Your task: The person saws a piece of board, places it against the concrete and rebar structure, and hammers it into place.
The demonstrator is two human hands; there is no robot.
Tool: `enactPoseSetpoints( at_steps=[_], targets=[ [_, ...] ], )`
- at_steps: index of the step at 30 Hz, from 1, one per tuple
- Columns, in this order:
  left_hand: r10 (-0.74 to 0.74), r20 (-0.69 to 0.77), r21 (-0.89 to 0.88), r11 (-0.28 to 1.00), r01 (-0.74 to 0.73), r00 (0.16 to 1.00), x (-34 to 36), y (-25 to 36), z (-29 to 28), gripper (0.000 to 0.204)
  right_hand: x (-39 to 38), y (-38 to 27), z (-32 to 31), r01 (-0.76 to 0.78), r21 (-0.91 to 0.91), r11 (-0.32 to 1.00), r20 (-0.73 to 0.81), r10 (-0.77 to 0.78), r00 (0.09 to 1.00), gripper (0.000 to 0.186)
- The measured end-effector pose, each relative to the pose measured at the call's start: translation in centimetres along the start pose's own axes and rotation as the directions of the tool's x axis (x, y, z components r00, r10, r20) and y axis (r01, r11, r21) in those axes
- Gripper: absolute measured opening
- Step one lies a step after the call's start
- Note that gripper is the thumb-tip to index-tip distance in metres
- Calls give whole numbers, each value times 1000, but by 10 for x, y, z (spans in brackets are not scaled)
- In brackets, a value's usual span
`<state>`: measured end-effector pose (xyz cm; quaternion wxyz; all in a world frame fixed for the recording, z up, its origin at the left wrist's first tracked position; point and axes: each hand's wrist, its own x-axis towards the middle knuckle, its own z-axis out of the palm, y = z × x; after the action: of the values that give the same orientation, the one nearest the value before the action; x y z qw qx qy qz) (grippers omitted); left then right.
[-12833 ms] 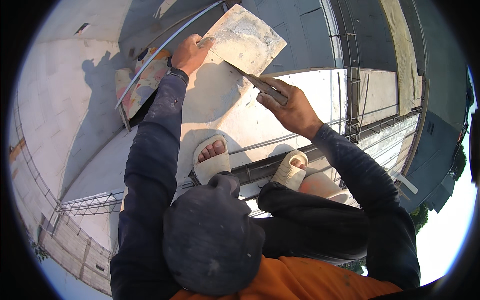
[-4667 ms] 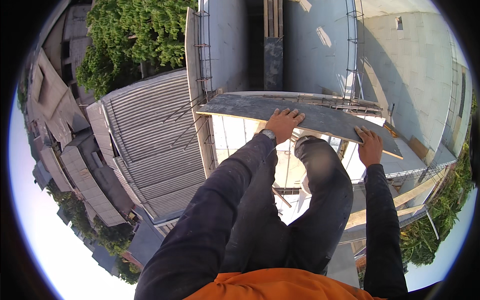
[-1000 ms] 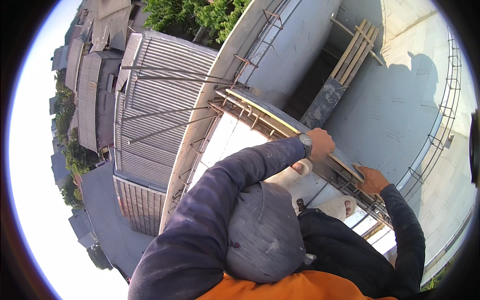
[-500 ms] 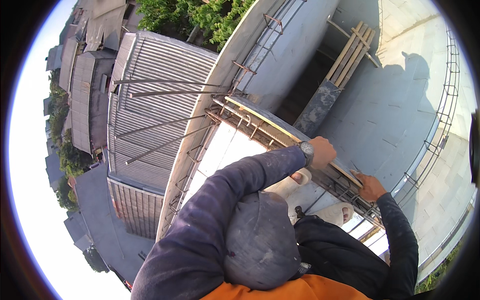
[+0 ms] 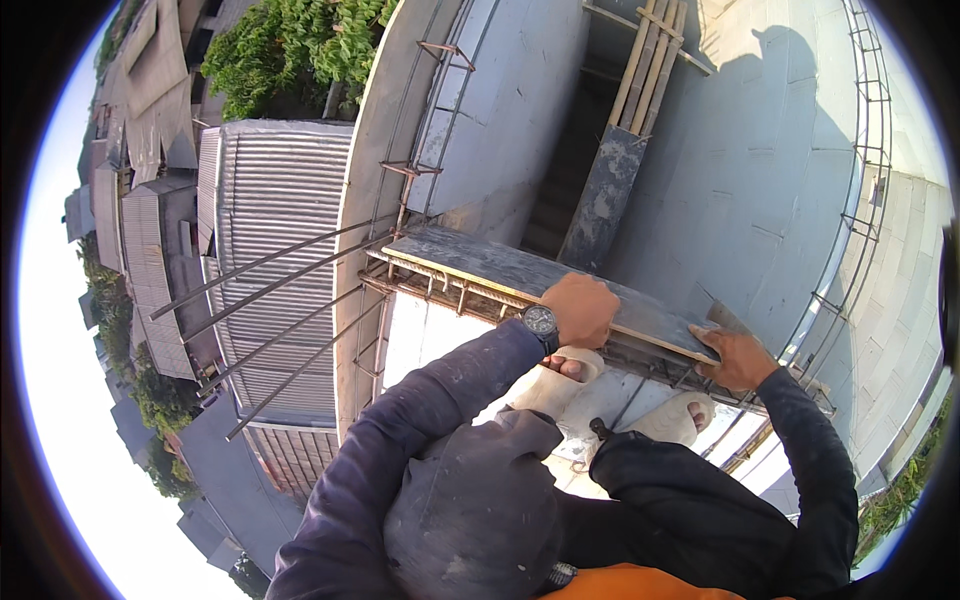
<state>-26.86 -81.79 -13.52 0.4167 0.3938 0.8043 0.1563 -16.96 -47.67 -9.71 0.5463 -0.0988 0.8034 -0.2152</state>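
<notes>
A long, thin board (image 5: 470,262) with a dark, dusty face and a pale cut edge lies along the top of a rebar cage (image 5: 440,290). My left hand (image 5: 585,312), below a dark wristwatch, is closed over the board's near edge, around its middle. My right hand (image 5: 740,358) grips the board's right end, with the thumb on top and the fingers partly hidden. A small pointed flat piece (image 5: 722,318) stands just beyond the right hand. Both my feet, in pale, worn footwear (image 5: 672,418), rest just below the cage.
A deep gap between walls lies beyond the board, crossed by a dark plank (image 5: 605,195) and bamboo poles (image 5: 648,70). Bare rebar ends (image 5: 265,280) stick out to the left over corrugated roofs (image 5: 285,200). Another rebar cage (image 5: 868,150) runs along the pale block wall at right.
The board has tipped so that much more of its dark face shows. Both hands stay on it. The whole view has shifted, with the walls and roofs sliding left.
</notes>
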Motion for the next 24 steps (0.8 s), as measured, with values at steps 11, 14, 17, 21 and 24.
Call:
enactPoseSetpoints(
  at_steps=[11, 14, 17, 21, 24],
  targets=[
    [-47, 28, 16, 999, 47, 998, 5, 17, -4, 58, 45, 137, -40, -209, 374, 903, -406, 363, 839, 106],
    [-35, 49, 15, 999, 34, 998, 7, 23, -2, 59, 85, 133, 46, -311, 420, 852, -220, 428, 876, 114],
    [-42, 19, 22, 999, 42, 999, 1, 18, 6, 61, 91, 96, 54, -425, 316, 848, 324, 325, 888, 120],
    [-46, 35, 34, 998, 45, 998, 3, 19, -2, 61, 108, 95, 62, -426, 283, 859, 290, 347, 892, 118],
    [-41, 21, 32, 999, 40, 999, 2, 21, -1, 60, 108, 102, 46, -393, 258, 883, 364, 288, 886, 117]
  ],
)
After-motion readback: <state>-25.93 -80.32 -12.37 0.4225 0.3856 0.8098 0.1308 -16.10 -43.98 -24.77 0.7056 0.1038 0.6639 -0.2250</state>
